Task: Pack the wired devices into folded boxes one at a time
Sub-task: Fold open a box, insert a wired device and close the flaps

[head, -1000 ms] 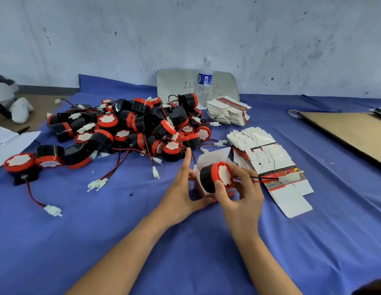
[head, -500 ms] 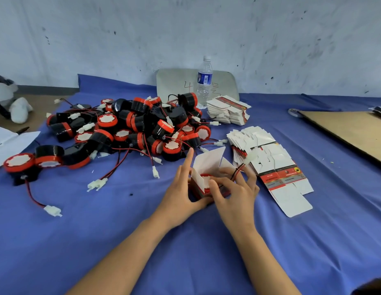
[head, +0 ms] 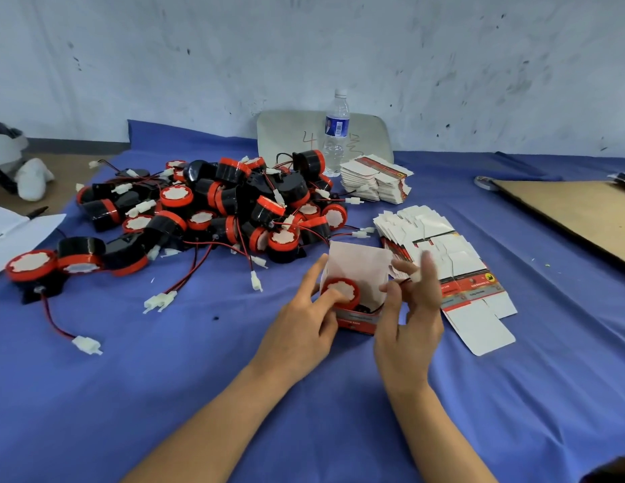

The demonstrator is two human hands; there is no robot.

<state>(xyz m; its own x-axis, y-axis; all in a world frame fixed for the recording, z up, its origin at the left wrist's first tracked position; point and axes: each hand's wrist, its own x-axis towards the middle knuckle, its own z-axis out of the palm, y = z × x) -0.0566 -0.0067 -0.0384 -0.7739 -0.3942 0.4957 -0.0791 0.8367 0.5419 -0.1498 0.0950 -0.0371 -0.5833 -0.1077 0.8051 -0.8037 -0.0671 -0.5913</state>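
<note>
A blue cloth (head: 164, 395) covers the table; a brown cardboard sheet (head: 576, 217) lies at its far right edge; a heap of black-and-red wired devices (head: 213, 207) fills the back left, with their white plugs trailing forward onto the cloth. A fan of flat boxes (head: 440, 252) lies just right of the hands, and a second stack (head: 374, 179) sits behind it beside a water bottle (head: 336, 134).

The folded box (head: 356, 322) stands at centre with its top open and its rear flap upright. A second ago the right hand held the device (head: 340, 291) outside the box; now it sits inside, red-rimmed white face up.

The left hand (head: 297, 332) is unclenched; one straight finger lies along the box's left wall, and another presses on the device's face. The right hand (head: 408, 329) has lifted off the box; though blurred, its thumb and fingers pinch the device's wire (head: 400, 281) above the right wall.

Bare cloth spreads toward the person and to the left of the left hand; the flat boxes crowd the right.
</note>
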